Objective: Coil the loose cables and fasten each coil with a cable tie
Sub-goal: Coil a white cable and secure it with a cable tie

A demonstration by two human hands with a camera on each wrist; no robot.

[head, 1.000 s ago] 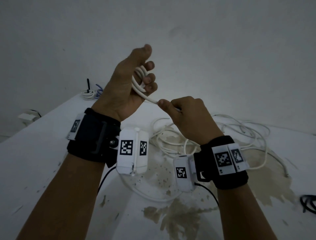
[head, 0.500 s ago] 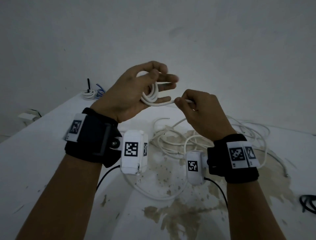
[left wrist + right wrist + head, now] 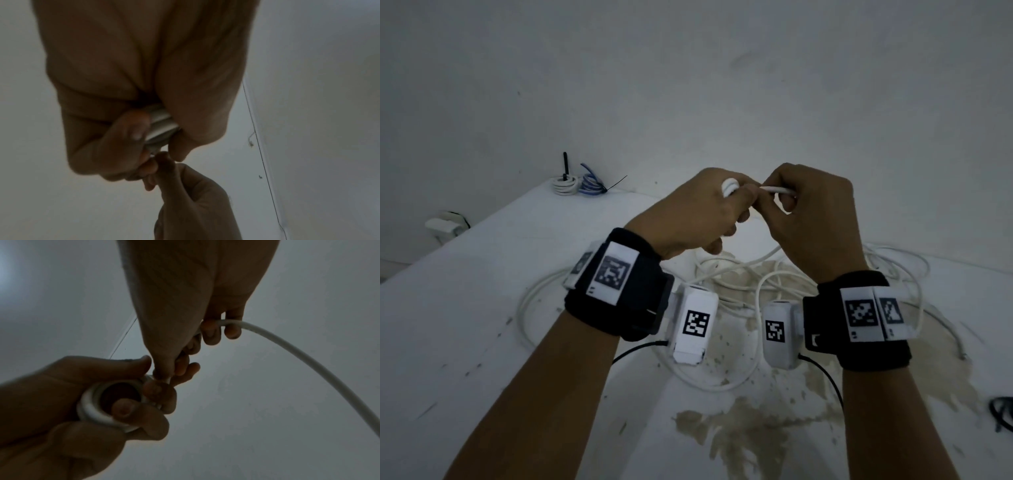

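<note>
My left hand [image 3: 709,209] grips a small coil of white cable [image 3: 730,186] above the table; the right wrist view shows the coil [image 3: 92,408] as a tight ring in its curled fingers, and the left wrist view shows the coil [image 3: 160,126] between thumb and fingers. My right hand [image 3: 808,212] is right beside it and pinches the free strand of the white cable [image 3: 777,189], which arcs away from that hand [image 3: 298,356]. The remaining loose white cable [image 3: 739,284] lies tangled on the white table [image 3: 465,325] under both wrists.
At the table's far left corner sit a tied white coil [image 3: 565,185] and a tied blue coil [image 3: 590,181] with a black tie tail. A black cable [image 3: 1001,411] lies at the right edge. A white plug [image 3: 443,224] sits beyond the left edge. Brown stains mark the tabletop.
My left hand has turned over and dropped lower with the coil. My right hand has risen to it, carrying the strand, so the two hands now meet.
</note>
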